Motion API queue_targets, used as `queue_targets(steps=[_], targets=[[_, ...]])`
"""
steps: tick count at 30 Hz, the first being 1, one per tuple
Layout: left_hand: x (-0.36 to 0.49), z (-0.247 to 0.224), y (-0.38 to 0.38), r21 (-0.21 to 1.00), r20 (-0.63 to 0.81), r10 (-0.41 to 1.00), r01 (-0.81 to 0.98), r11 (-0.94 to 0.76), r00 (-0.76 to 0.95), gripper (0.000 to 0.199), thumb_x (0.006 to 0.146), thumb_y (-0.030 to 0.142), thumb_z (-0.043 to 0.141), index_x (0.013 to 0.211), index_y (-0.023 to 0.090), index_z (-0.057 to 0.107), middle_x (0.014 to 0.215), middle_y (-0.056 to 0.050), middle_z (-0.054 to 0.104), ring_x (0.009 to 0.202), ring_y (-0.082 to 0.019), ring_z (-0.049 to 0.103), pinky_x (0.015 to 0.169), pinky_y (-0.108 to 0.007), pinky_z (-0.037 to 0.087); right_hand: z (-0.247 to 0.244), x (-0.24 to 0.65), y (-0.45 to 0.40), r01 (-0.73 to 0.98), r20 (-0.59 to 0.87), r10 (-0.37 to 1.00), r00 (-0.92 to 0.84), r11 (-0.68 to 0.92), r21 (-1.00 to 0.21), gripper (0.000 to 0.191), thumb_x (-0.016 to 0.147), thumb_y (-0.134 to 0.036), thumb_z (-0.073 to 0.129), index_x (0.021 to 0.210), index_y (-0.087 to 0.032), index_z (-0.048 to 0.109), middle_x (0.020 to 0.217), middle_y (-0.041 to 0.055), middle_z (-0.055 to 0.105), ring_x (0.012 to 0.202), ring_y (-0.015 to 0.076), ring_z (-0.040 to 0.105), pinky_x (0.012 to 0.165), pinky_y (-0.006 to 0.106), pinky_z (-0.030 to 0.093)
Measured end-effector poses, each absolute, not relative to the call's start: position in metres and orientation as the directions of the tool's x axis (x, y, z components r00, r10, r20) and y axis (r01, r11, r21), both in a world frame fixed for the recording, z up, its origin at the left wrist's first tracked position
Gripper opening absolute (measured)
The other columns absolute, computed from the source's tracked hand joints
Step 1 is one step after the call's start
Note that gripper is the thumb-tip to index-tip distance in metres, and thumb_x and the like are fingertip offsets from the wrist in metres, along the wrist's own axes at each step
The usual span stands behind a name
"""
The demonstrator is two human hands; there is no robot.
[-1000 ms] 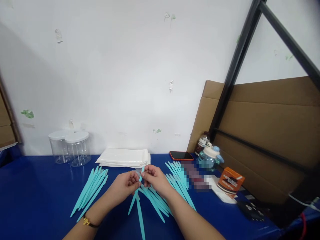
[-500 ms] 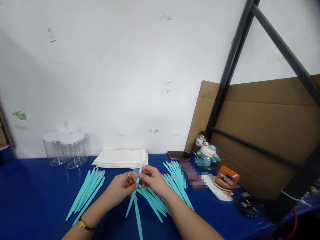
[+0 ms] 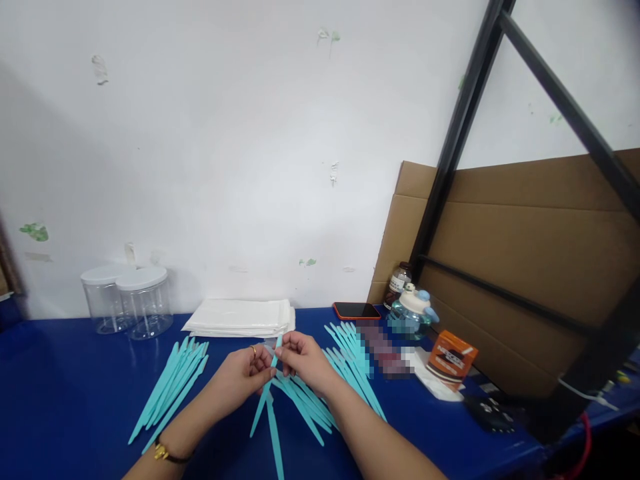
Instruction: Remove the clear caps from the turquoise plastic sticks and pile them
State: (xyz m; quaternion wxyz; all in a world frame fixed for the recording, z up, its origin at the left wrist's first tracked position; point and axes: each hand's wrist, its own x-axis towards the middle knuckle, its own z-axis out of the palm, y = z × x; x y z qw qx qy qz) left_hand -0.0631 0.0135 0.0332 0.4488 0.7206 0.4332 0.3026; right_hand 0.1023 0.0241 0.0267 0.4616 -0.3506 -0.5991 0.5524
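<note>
My left hand pinches the middle of a slim turquoise eyebrow razor, whose tapered handle slants down toward me. At its upper end, the fingers of my right hand are closed on the same razor; they partly hide its tip and a clear piece behind it. Below my hands, another razor lies pointing toward me. A fanned group of razors rests under my right hand. To the left lies a pile of razors, and to the right a further spread of them.
White flat packets are stacked by the wall. Two clear lidded jars stand at the left. Rightward are a phone, a teal bottle, an orange box and a black metal frame before cardboard.
Both hands keep the same hold on the razor. The whole view has shifted very slightly; the things on the table have not otherwise moved.
</note>
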Motion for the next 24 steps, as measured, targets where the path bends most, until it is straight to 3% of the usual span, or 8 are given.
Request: queue_targets(steps=[24], targets=[[-0.0633, 0.0306, 0.0172, 0.900, 0.022, 0.899, 0.383, -0.208, 0.438, 0.028, 0.071, 0.044, 0.056, 0.072, 0.018, 0.047, 0.059, 0.005, 0.049, 0.052, -0.010, 0.049, 0.051, -0.021, 0.041, 0.0291, 0.1012, 0.0255, -0.089, 0.149, 0.934, -0.325, 0.127, -0.988, 0.040, 0.062, -0.050, 0.069, 0.073, -0.016, 0.051, 0.055, -0.0072, 0.050, 0.039, 0.0048, 0.046, 0.038, 0.017, 0.030]])
